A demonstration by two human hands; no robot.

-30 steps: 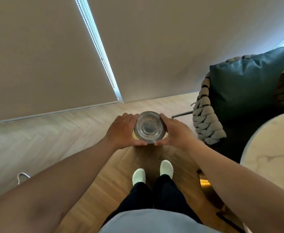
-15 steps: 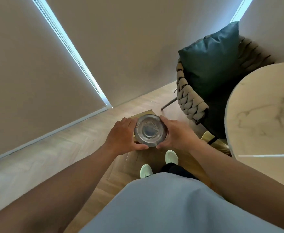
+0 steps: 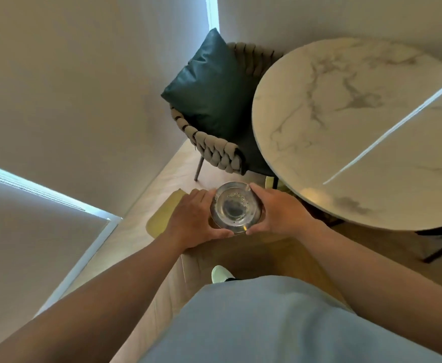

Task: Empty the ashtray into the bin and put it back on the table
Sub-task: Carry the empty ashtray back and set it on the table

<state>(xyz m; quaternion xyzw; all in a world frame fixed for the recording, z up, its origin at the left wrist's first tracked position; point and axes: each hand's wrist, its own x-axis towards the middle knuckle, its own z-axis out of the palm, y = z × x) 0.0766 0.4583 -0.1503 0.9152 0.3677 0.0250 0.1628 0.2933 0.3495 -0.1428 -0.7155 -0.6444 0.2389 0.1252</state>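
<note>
A: Item 1, largest first?
B: Round table (image 3: 371, 132), pale marble-look top, veined grey, right of view. Bare surface, 1 bright streak of light across it.

A: Item 2?
B: Woven chair (image 3: 214, 150), braided rim, tucked against the table's left edge. 1 dark green cushion (image 3: 209, 90) propped upright in it.

A: Item 3?
B: 2 bare hands, held out over the wooden floor (image 3: 261, 255), just short of the table's near edge. Left hand (image 3: 196, 221) on the ashtray's left side, fingers curled round the rim, thumb along the near edge. Right hand (image 3: 280, 213) mirrors it on the right side, fingers wrapped, thumb meeting the near edge.

A: Item 4, the task's piece?
B: Ashtray (image 3: 237, 206), 1 round metal dish, shiny, held level and upright between both hands, in the air, not on the table. A ring of ash residue clings inside; otherwise it looks largely empty. No bin in view.

A: Handling notes?
B: Judged rigid and fairly light, not fragile, though it could dent or clatter if dropped. Polished metal is likely slick, so grip the broad outer rim on 2 opposite sides, as now. Keep it level, or loose ash may spill. Set it down flat on the marble, gently, to avoid scratching.
</note>
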